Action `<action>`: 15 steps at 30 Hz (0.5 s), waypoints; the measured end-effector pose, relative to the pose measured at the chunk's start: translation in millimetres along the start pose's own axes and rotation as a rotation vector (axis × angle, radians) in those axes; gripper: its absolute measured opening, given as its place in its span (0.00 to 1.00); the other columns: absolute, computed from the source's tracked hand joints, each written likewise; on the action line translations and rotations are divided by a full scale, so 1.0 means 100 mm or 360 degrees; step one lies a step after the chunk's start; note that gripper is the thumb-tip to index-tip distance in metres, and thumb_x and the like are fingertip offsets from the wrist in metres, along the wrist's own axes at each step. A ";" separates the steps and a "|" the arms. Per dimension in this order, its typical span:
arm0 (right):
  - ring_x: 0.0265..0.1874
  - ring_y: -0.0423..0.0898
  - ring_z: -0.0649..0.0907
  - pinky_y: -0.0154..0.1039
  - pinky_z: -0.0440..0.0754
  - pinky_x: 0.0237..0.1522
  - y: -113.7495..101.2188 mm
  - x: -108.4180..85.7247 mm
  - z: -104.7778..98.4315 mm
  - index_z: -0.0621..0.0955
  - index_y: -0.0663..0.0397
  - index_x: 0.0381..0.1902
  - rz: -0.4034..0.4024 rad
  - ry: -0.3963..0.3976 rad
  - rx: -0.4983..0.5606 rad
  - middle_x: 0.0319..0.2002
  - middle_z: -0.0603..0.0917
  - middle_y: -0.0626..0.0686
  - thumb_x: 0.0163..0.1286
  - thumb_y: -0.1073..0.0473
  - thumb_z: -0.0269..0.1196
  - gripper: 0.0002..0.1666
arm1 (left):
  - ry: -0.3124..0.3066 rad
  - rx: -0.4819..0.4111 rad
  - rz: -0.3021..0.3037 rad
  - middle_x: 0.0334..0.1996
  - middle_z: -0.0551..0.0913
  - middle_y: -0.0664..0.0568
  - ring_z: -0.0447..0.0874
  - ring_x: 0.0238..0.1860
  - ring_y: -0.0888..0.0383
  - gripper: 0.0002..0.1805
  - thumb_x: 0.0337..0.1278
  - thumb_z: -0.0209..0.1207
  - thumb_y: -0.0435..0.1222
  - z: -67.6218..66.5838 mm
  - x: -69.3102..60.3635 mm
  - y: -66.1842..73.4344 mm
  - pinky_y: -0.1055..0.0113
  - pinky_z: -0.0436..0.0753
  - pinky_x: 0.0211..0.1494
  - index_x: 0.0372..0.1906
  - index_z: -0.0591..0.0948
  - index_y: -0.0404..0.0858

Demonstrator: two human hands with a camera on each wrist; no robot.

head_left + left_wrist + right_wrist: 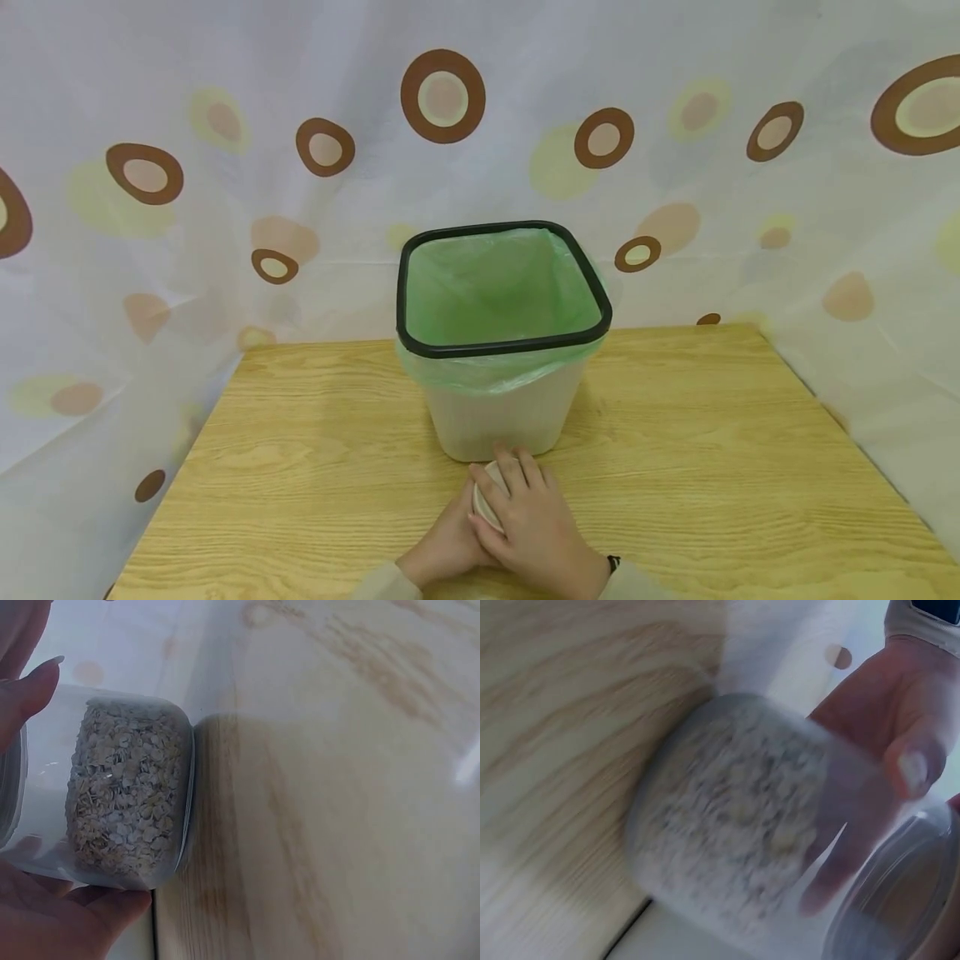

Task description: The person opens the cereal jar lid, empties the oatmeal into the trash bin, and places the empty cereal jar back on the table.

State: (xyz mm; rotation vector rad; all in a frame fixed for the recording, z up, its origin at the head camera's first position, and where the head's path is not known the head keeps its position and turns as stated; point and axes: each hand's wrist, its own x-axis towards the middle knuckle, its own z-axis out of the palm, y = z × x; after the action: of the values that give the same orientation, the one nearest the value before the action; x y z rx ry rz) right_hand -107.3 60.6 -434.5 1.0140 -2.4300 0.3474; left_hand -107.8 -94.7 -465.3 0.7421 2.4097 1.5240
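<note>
A clear jar (pixel 127 787) partly filled with rolled oats (pixel 731 817) stands upright on the wooden table. My left hand (pixel 453 531) grips its side, with fingers seen through the clear wall in the right wrist view. Over the top, my right hand (pixel 538 521) holds the round lid (pixel 483 507), its fingers spread across and its thumb at the near edge. In the head view the two hands hide most of the jar. Whether the lid is loose on the jar I cannot tell.
Right behind the hands stands a white bin (pixel 502 421) with a black rim (pixel 510 346) and a green liner bag (pixel 495 292). A sheet with brown and yellow circles (pixel 442 96) hangs around the wooden table (pixel 315 467).
</note>
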 end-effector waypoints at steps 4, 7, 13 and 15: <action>0.49 0.60 0.78 0.55 0.79 0.42 0.08 0.01 0.01 0.80 0.48 0.57 -0.0140 0.0018 0.0050 0.54 0.78 0.61 0.73 0.41 0.52 0.25 | -0.0031 -0.0103 -0.0035 0.69 0.61 0.41 0.68 0.64 0.48 0.54 0.48 0.72 0.38 -0.01 -0.01 -0.01 0.63 0.70 0.64 0.72 0.50 0.30; 0.50 0.57 0.77 0.53 0.78 0.45 0.15 0.01 0.01 0.79 0.47 0.58 -0.0244 0.0007 0.0106 0.55 0.77 0.59 0.72 0.41 0.53 0.25 | -0.0037 -0.0135 -0.0047 0.68 0.63 0.43 0.70 0.63 0.51 0.52 0.48 0.73 0.38 -0.03 -0.02 -0.02 0.65 0.71 0.63 0.72 0.53 0.32; 0.52 0.55 0.76 0.51 0.78 0.46 0.23 0.04 -0.04 0.79 0.47 0.59 -0.0396 -0.0036 0.0136 0.57 0.77 0.56 0.72 0.41 0.53 0.26 | 0.0010 -0.0317 -0.0061 0.62 0.70 0.44 0.75 0.56 0.57 0.50 0.43 0.75 0.34 -0.01 -0.04 -0.04 0.68 0.74 0.58 0.69 0.56 0.32; 0.53 0.55 0.76 0.52 0.77 0.45 0.22 0.05 -0.09 0.78 0.47 0.59 -0.0394 -0.0094 0.0135 0.58 0.76 0.56 0.70 0.41 0.55 0.26 | 0.0025 -0.0336 -0.0051 0.63 0.69 0.43 0.75 0.57 0.56 0.51 0.42 0.74 0.33 0.00 -0.04 -0.04 0.68 0.73 0.59 0.70 0.55 0.31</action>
State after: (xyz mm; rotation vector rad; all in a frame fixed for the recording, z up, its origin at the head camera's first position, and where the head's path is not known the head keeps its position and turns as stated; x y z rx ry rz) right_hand -123.3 76.2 -425.6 1.3634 -2.3219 0.3411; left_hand -105.8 -98.2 -469.0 0.6466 2.2136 1.7425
